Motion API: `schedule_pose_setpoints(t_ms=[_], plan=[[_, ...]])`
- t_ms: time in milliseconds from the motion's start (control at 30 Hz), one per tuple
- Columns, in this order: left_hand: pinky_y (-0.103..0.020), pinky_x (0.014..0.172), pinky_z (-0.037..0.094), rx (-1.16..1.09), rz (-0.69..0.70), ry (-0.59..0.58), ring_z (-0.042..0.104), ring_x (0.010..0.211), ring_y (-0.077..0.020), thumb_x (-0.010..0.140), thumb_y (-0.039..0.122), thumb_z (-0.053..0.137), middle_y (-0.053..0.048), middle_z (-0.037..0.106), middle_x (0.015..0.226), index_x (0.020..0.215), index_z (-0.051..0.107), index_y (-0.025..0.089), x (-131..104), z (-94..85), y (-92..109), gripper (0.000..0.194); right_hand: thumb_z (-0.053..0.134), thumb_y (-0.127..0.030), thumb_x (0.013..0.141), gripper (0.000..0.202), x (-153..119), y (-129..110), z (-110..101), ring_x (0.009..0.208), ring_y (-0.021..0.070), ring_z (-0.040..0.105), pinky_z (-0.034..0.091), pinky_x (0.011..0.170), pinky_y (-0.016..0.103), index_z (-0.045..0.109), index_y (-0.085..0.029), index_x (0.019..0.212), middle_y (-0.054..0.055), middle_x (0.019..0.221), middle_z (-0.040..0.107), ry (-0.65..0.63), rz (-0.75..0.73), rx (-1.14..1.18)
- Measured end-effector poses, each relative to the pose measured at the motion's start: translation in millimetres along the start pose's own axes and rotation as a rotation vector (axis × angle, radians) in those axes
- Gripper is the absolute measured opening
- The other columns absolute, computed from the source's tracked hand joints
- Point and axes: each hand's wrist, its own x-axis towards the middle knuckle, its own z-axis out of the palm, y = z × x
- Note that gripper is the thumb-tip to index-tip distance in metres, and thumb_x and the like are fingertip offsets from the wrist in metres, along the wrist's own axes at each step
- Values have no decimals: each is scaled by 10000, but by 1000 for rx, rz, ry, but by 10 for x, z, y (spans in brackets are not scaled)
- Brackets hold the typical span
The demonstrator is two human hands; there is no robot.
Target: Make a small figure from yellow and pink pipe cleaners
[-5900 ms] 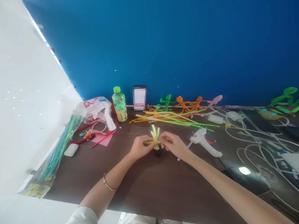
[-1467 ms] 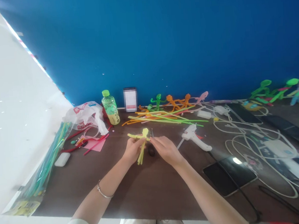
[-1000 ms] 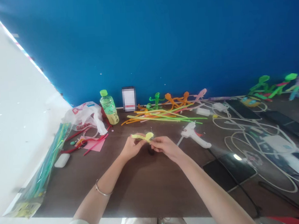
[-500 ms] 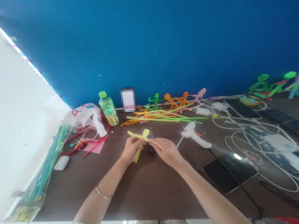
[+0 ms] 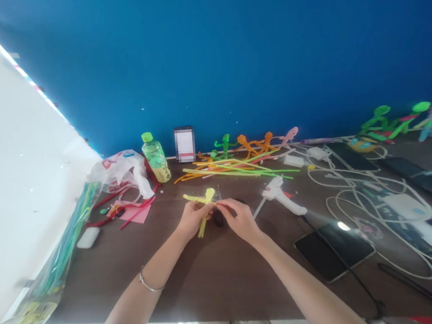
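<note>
Between my hands, above the dark tabletop, is a yellow pipe-cleaner figure [image 5: 210,195] with a rounded head, an arm reaching left and legs hanging down. My left hand [image 5: 192,218] pinches its body from the left, fingers closed. On the other side, my right hand [image 5: 238,218] grips the end of the figure's right arm between thumb and forefinger. Behind the hands lies a dark object, partly hidden, that looks like scissors [image 5: 218,218]. Loose pipe cleaners [image 5: 234,168] in orange, yellow and green lie farther back.
To the right are a white glue gun [image 5: 283,197], a black tablet [image 5: 333,252] and tangled white cables [image 5: 337,208]. A bottle [image 5: 156,158], a plastic bag [image 5: 122,171], a white case [image 5: 88,237] and bagged pipe cleaners [image 5: 66,241] stand left. Finished figures [image 5: 250,145] line the blue wall.
The yellow figure has turned slightly in my hands, its legs now hanging more upright and a little lower. Both hands keep their grip and have shifted only slightly.
</note>
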Motion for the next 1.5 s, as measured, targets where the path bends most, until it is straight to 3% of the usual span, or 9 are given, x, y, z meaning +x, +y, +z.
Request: schedule_pose_setpoints(t_ms=[200, 300, 467, 700, 900, 1000, 1100, 1200, 1500], plan=[[-203, 447, 346, 171, 119, 40, 456, 445, -64, 579, 327, 722, -1, 568, 531, 709, 612, 99, -1, -32, 8, 284, 452, -456, 806, 347, 39, -74, 43, 402, 81, 401, 332, 411, 219, 587, -148, 721, -29, 484, 492, -183, 406, 403], [-210, 445, 361, 216, 142, 39, 452, 422, -69, 572, 322, 725, 19, 556, 501, 769, 602, 112, 7, -50, -10, 313, 485, -468, 775, 354, 67, -85, 34, 392, 66, 347, 280, 395, 208, 588, -131, 744, -52, 462, 434, -190, 476, 477], [-210, 424, 370, 243, 162, 105, 463, 399, -74, 554, 307, 732, 21, 562, 486, 735, 589, 118, 13, -29, -69, 298, 484, -367, 798, 263, 76, -55, -14, 533, 114, 487, 370, 512, 226, 597, -159, 684, 6, 613, 578, -148, 263, 169], [-218, 538, 454, -62, 62, 81, 569, 546, -98, 528, 265, 761, -23, 632, 625, 774, 610, 106, 26, 20, -30, 330, 435, -252, 836, 223, 65, 7, 77, 576, 138, 572, 400, 557, 230, 629, -216, 733, 14, 699, 664, 14, 11, -277], [-227, 606, 464, -266, 72, 132, 595, 595, -94, 546, 267, 756, -12, 634, 686, 768, 603, 130, 123, -108, 37, 302, 417, -264, 864, 247, 381, -6, 105, 722, 171, 574, 415, 676, 272, 656, -216, 823, 38, 743, 668, -16, -187, -454], [-229, 587, 445, -322, 123, 197, 588, 598, -94, 539, 256, 755, 2, 629, 713, 801, 587, 157, 191, -206, 96, 327, 383, -232, 877, 266, 701, 129, 129, 883, 189, 547, 412, 787, 311, 635, -187, 947, 65, 922, 655, -28, -193, -455], [-218, 597, 426, -331, 179, 199, 587, 641, -96, 521, 178, 753, -21, 638, 759, 776, 586, 139, 247, -303, 147, 307, 396, -155, 853, 262, 1003, 333, 212, 951, 192, 528, 392, 831, 320, 624, -155, 982, 84, 1006, 631, -186, -153, -637], [-230, 653, 438, -331, 219, 174, 608, 706, -119, 520, 152, 749, -52, 650, 809, 765, 590, 119, 268, -364, 176, 294, 445, -141, 822, 257, 1197, 485, 322, 923, 209, 538, 391, 793, 314, 617, -125, 1012, 118, 958, 634, -230, -156, -695], [-250, 612, 445, -306, 197, 120, 628, 678, -134, 593, 257, 728, -65, 652, 973, 990, 496, 208, 252, -392, 190, 462, 414, -143, 825, 231, 1259, 531, 402, 765, 224, 555, 373, 694, 307, 639, -116, 777, 129, 754, 634, -231, -203, -780]])
